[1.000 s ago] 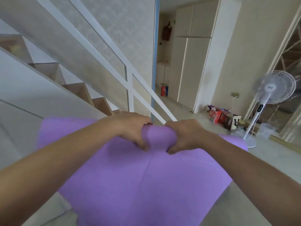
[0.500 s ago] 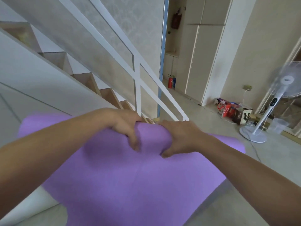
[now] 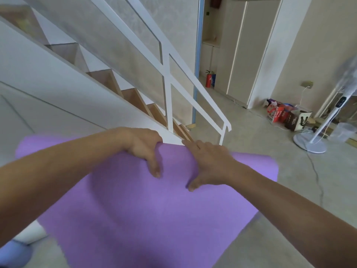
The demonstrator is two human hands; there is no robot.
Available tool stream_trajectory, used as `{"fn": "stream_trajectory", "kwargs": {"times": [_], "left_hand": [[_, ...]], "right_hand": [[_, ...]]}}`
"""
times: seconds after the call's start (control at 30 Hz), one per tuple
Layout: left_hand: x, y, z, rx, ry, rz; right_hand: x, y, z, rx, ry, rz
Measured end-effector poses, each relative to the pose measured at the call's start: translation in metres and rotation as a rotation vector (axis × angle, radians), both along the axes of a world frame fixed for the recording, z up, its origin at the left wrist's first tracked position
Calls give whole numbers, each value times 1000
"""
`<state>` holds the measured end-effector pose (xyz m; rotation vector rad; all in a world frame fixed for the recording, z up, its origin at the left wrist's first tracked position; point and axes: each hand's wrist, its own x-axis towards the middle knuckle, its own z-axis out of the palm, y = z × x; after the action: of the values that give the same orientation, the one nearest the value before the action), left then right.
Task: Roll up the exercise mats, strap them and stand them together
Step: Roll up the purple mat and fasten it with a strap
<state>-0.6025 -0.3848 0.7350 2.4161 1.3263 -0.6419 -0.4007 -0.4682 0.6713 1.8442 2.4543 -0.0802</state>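
The left hand curls its fingers over the rolled far end of the purple mat. The right hand lies beside it, fingers fairly straight, pressing the roll. The mat lies on the floor, mostly flat. Rolling appears barely begun. The next move calls for even turns toward the body, with the edges aligned.

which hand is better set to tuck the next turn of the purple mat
Probably the left hand: its fingers curl over the rolled edge of the purple mat, thumb in front. The right hand lies flatter on top.
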Motion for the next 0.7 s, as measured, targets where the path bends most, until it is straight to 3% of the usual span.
{"fn": "stream_trajectory", "kwargs": {"times": [0.13,0.23,0.3,0.37,0.47,0.53,0.63,0.7], "left_hand": [[-1,-16,-4,-121,39,39],[2,-35,-21,167,224,-192],[0,-41,-32,263,201,-216],[-6,-36,-32,136,119,-77],[-20,-22,-29,-248,-98,193],[-25,-22,-29,-368,-169,243],[-23,-29,-36,-388,-122,211],[-18,-38,-40,-251,-3,102]], "right_hand": [[5,8,-7,-122,133,14],[13,14,-2,-377,320,-35],[15,13,-6,-463,402,-41],[10,6,-13,-369,342,-4],[-7,-7,-35,-63,94,94],[-13,-8,-44,18,89,105],[-9,-2,-38,-80,199,91],[-6,2,-33,-216,226,75]]}}
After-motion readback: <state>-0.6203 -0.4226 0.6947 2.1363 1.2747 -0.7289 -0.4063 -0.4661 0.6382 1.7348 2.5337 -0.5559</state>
